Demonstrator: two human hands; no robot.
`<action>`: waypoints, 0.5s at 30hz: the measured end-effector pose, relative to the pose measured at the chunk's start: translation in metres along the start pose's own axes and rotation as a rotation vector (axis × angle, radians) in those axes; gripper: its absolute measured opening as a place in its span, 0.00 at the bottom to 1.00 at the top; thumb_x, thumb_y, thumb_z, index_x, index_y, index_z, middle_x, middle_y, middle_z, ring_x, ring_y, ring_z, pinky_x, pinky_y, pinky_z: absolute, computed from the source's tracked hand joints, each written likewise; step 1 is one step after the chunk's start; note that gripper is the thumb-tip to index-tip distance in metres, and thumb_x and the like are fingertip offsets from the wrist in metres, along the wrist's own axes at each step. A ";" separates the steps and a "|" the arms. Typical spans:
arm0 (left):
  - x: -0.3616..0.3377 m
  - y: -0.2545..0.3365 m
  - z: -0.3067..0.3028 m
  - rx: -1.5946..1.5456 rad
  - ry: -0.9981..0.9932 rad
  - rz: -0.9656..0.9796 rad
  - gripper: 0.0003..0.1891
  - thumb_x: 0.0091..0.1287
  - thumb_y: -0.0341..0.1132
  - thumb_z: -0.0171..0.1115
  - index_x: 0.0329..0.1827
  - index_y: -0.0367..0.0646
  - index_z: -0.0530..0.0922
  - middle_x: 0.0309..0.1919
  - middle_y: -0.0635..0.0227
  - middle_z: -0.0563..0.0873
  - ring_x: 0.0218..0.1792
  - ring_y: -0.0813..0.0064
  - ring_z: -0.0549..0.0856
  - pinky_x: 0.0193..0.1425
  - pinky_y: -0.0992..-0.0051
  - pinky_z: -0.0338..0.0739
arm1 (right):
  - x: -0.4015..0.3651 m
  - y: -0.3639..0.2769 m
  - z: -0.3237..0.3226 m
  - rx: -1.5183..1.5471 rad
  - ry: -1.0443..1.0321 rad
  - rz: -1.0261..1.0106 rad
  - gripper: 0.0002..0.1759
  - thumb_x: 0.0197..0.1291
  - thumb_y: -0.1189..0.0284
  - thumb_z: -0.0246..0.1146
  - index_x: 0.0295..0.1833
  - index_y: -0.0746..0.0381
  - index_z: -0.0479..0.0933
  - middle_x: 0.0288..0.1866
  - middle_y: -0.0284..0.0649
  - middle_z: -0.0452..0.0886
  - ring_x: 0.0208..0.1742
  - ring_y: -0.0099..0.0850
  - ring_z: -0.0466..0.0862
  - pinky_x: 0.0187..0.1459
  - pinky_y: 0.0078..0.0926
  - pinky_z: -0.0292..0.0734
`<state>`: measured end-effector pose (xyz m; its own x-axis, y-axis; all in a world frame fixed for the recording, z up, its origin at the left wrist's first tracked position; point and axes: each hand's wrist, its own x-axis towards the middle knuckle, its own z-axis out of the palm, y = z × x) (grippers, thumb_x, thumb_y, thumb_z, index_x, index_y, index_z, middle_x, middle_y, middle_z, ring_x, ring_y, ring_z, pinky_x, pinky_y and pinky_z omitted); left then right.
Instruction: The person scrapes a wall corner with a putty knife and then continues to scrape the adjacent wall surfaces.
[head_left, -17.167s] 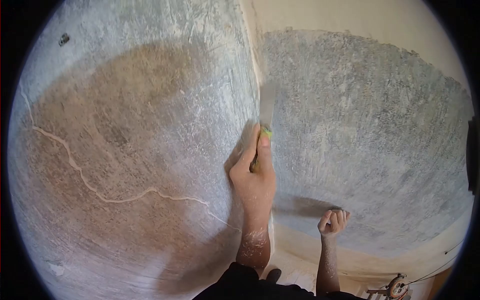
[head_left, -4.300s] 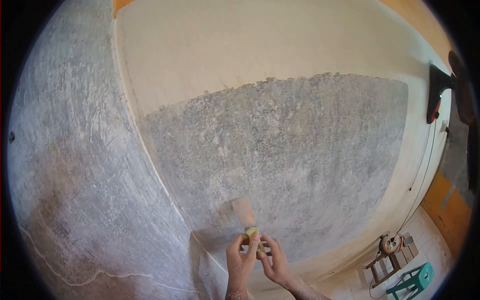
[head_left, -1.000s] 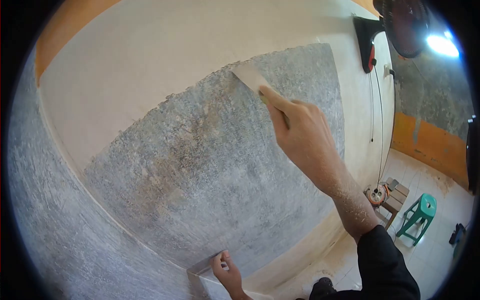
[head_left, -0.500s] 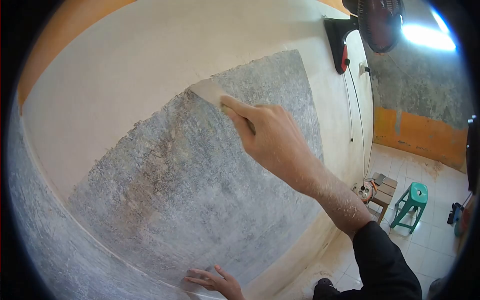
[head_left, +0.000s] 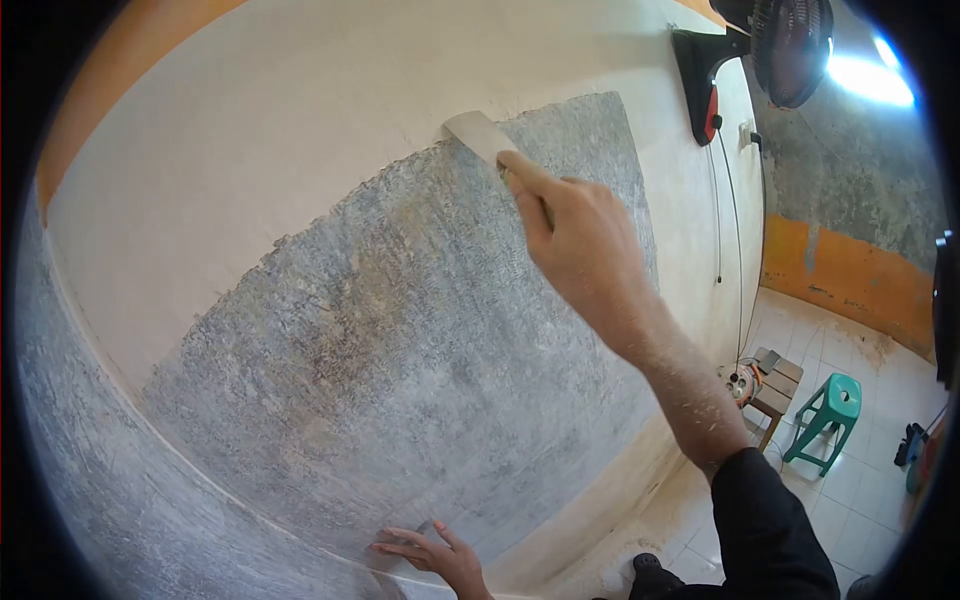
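Note:
My right hand (head_left: 585,235) is closed around the handle of a scraper (head_left: 482,136), index finger stretched along it toward the blade. The wide blade lies at the ragged upper border of a rough grey patch (head_left: 430,390), where it meets the cream-coloured coat (head_left: 250,130) of the wall. Pale flakes and dust cling to my right forearm. Low in the view, my left hand (head_left: 440,560) is open beside the lower part of the grey patch, fingers spread and thumb raised.
A fan (head_left: 790,50) is mounted on the wall at upper right, its cords hanging down. Below stand a small wooden table (head_left: 775,385) with a cable reel (head_left: 740,383) and a green stool (head_left: 830,410). Dust lies on the tiled floor (head_left: 690,535) along the wall.
My right hand has moved the scraper up and to the right along the patch's upper border. My left hand has stayed nearly in place. The view has shifted slightly.

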<state>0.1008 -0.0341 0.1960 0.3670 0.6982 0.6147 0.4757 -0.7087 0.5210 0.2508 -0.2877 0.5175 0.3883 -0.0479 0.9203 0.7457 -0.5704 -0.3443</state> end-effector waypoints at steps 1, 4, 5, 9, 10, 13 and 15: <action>-0.001 0.002 0.001 0.012 -0.012 -0.028 0.42 0.78 0.55 0.43 0.82 0.43 0.35 0.78 0.38 0.30 0.79 0.38 0.40 0.74 0.44 0.58 | 0.007 -0.002 -0.003 0.034 -0.001 0.001 0.15 0.77 0.65 0.52 0.59 0.58 0.79 0.15 0.37 0.71 0.15 0.24 0.68 0.19 0.28 0.62; 0.003 -0.001 0.003 -0.013 -0.013 -0.068 0.42 0.77 0.56 0.43 0.82 0.42 0.34 0.78 0.39 0.29 0.80 0.39 0.38 0.75 0.42 0.56 | -0.022 0.026 -0.012 -0.038 -0.101 0.147 0.15 0.76 0.66 0.52 0.58 0.59 0.79 0.16 0.38 0.73 0.15 0.26 0.70 0.20 0.30 0.64; 0.001 -0.001 0.007 -0.040 -0.010 -0.078 0.42 0.77 0.57 0.42 0.82 0.42 0.35 0.78 0.39 0.29 0.80 0.40 0.37 0.75 0.42 0.55 | -0.016 0.028 -0.011 -0.037 -0.080 0.113 0.15 0.76 0.66 0.52 0.58 0.59 0.80 0.16 0.39 0.74 0.15 0.27 0.71 0.20 0.31 0.65; 0.002 -0.010 0.031 0.014 0.122 -0.014 0.42 0.78 0.57 0.41 0.82 0.41 0.34 0.79 0.40 0.29 0.80 0.42 0.35 0.75 0.42 0.54 | 0.007 0.028 -0.018 0.020 -0.042 0.055 0.15 0.75 0.67 0.53 0.57 0.60 0.81 0.16 0.41 0.74 0.16 0.29 0.72 0.22 0.34 0.67; 0.001 -0.009 0.035 0.002 0.136 -0.013 0.42 0.78 0.57 0.41 0.82 0.41 0.34 0.79 0.40 0.29 0.80 0.42 0.35 0.76 0.42 0.53 | 0.011 0.028 -0.020 0.039 -0.047 0.048 0.15 0.75 0.67 0.54 0.56 0.60 0.82 0.16 0.42 0.74 0.17 0.29 0.72 0.23 0.34 0.67; 0.003 -0.009 0.033 0.027 0.165 -0.035 0.42 0.78 0.59 0.39 0.82 0.41 0.35 0.79 0.41 0.29 0.80 0.43 0.34 0.77 0.43 0.49 | -0.009 0.044 -0.019 0.069 -0.069 0.122 0.15 0.75 0.67 0.55 0.58 0.60 0.82 0.16 0.42 0.73 0.17 0.29 0.72 0.23 0.34 0.67; 0.003 -0.005 0.041 0.019 0.186 -0.082 0.42 0.78 0.59 0.36 0.82 0.41 0.35 0.79 0.42 0.29 0.80 0.44 0.33 0.78 0.44 0.46 | 0.007 0.036 -0.029 0.058 -0.081 0.110 0.15 0.75 0.68 0.55 0.58 0.60 0.82 0.17 0.41 0.74 0.17 0.27 0.72 0.23 0.33 0.67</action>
<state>0.1327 -0.0243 0.1709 0.1728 0.7216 0.6704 0.5140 -0.6466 0.5636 0.2644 -0.3327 0.5171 0.5105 -0.0398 0.8590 0.7253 -0.5168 -0.4549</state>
